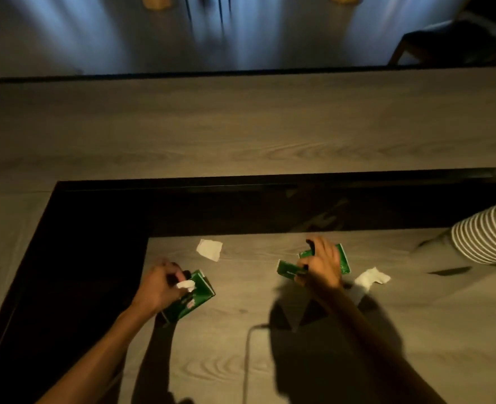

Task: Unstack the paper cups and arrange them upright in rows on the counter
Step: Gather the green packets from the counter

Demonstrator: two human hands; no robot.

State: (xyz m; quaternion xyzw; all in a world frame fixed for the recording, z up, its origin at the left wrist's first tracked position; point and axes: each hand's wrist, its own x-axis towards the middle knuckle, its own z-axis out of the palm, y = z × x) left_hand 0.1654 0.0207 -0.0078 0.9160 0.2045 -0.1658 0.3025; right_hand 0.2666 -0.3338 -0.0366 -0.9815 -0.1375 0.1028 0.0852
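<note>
1. Head view, left side: the left hand (160, 282) held a green carton (189, 297) that stood tilted on the tabletop (270, 345). Its fingers curled at the carton's top, where a bit of white paper (186, 284) showed, so the grip was clenched on the carton, probably steadying it while the paper was drawn out.

2. Head view, right side: the right hand (321, 265) gripped a second green carton (341, 259), its fingers wrapped over the top. A green flap or piece (289, 270) stuck out to the left just beside that hand; whether it was part of the same carton could not be told.

3. Head view, loose things: a white sheet (209, 249) lay flat between the two hands, toward the far edge, and a crumpled white tissue (372, 277) lay just right of the right hand. Both looked set aside within easy reach.

4. Head view, edge: a striped sleeve (485, 234) of another person reached in from the right.

5. The task's things: no paper cups, stacked or upright, showed anywhere in view, so unstacking looked not yet begun. The picture was dim and blurred.
</note>
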